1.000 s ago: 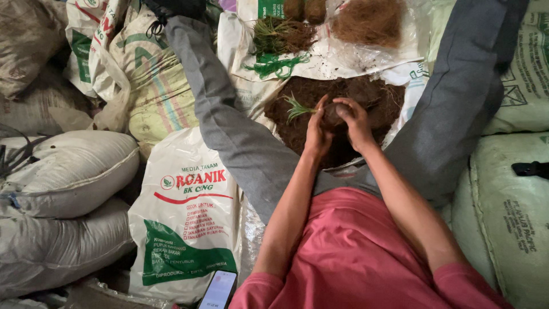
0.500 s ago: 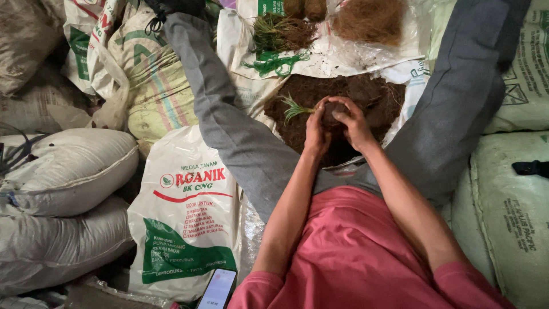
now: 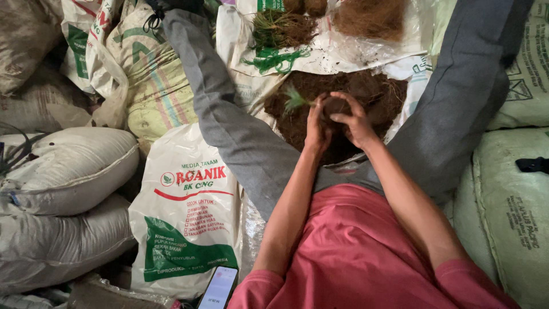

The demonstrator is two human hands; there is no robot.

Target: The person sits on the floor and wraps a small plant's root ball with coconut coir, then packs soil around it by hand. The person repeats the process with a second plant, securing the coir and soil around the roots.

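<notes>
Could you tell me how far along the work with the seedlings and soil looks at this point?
Done, it seems: a bundle of seedlings with rooted bases lies beyond on the white sheet. In hand: the left hand and right hand cup a dark soil ball with a green seedling sticking out. Left: a large heap of loose soil and brown fibre.

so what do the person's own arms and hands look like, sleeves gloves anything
Both arms are bare from the short sleeves of a pinkish-red t-shirt down. The left hand and right hand are bare too: no gloves, and no watch, ring or band shows on the parts in view.
</notes>
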